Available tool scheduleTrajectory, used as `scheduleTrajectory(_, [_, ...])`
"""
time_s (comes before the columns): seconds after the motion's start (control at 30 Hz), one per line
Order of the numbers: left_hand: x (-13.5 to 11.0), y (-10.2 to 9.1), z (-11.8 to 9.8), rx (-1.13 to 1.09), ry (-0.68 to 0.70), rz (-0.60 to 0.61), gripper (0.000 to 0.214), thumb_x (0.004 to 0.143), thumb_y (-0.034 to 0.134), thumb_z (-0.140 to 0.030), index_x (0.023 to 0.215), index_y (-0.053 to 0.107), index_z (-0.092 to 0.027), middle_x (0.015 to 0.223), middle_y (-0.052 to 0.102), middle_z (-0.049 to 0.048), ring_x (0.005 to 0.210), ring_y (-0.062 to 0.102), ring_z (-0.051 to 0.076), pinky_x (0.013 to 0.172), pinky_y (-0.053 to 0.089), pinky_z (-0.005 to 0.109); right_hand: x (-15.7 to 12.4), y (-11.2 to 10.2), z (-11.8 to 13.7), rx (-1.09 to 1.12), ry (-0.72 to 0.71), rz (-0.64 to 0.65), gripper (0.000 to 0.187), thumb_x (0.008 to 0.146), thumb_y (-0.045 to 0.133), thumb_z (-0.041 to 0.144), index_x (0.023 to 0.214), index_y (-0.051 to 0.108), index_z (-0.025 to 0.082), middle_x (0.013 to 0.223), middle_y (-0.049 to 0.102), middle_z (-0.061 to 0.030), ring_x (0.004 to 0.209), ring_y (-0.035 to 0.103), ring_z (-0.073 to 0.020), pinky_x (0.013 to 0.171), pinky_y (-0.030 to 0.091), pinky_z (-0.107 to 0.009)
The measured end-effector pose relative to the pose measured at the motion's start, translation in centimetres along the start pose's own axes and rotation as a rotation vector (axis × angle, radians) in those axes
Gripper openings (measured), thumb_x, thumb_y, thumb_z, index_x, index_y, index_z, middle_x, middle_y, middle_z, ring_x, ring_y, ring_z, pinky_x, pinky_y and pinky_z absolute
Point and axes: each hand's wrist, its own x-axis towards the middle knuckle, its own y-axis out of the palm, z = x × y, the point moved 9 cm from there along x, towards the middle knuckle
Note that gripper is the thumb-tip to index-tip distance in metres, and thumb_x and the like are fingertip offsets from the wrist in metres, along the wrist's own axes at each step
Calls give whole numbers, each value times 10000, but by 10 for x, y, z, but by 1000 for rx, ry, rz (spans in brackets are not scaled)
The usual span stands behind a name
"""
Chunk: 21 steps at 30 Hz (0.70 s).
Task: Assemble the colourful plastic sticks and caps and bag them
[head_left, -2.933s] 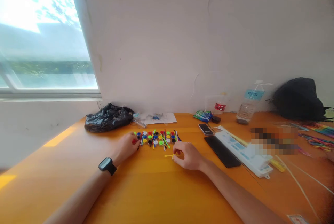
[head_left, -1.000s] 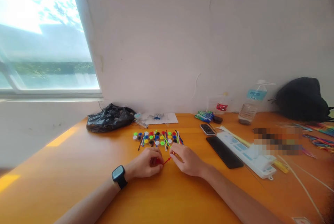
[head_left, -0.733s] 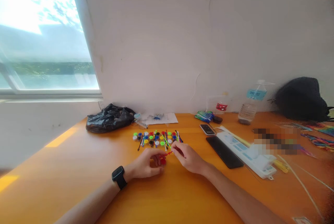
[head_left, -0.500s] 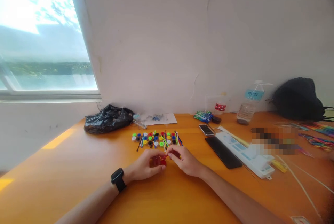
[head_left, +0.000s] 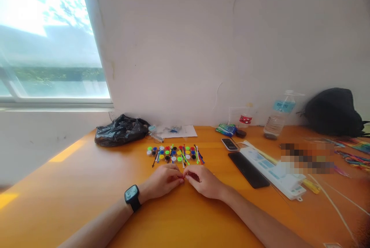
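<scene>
My left hand (head_left: 162,182), with a black watch (head_left: 132,194) on its wrist, is closed with thumb and fingers pinched on a small red piece (head_left: 181,177). Its exact kind is too small and too covered to make out. My right hand (head_left: 204,182) meets it fingertip to fingertip, thumb and forefinger pinched at the red piece's other end. Just beyond both hands lie small round pots with coloured lids (head_left: 174,159), set in rows. Thin coloured strips with small heads (head_left: 197,154) lie across and between them.
A black plastic bag (head_left: 123,130) and a white paper sheet (head_left: 189,131) lie at the back. To the right are a dark phone (head_left: 248,170), a white power strip (head_left: 273,172), a small white device (head_left: 230,144), a water bottle (head_left: 276,118) and a black bag (head_left: 332,111).
My left thumb and fingers have closed together over the round red piece that showed between them. My right fingertips have lowered slightly toward the left ones. The view has shifted a little.
</scene>
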Motion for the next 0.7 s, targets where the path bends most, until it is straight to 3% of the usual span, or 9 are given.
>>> scheduleTrajectory(0.27, [0, 1, -1, 45, 13, 16, 240, 1042, 565, -306, 965, 776, -221, 924, 722, 71, 863, 672, 182, 780, 498, 270, -2, 2, -1, -13, -10, 28, 104, 928, 595, 169, 931, 686, 221, 814, 674, 11, 717, 578, -148, 663, 407, -243])
scheduleTrajectory(0.53, [-3, 1, 11, 32, -69, -36, 120, 981, 649, -273, 926, 736, -211, 905, 727, 48, 809, 659, 167, 726, 475, 264, -1, 7, -8, -39, -14, 47, 130, 884, 591, 115, 861, 682, 206, 807, 684, 6, 730, 591, -157, 663, 406, -240])
scheduleTrajectory(0.7, [-2, 2, 9, 15, -28, -34, 127, 972, 659, -237, 869, 725, -205, 882, 721, 35, 787, 641, 152, 716, 455, 252, -1, 7, -7, -68, -31, 33, 145, 875, 575, 104, 827, 668, 204, 786, 673, 8, 718, 576, -150, 654, 388, -238])
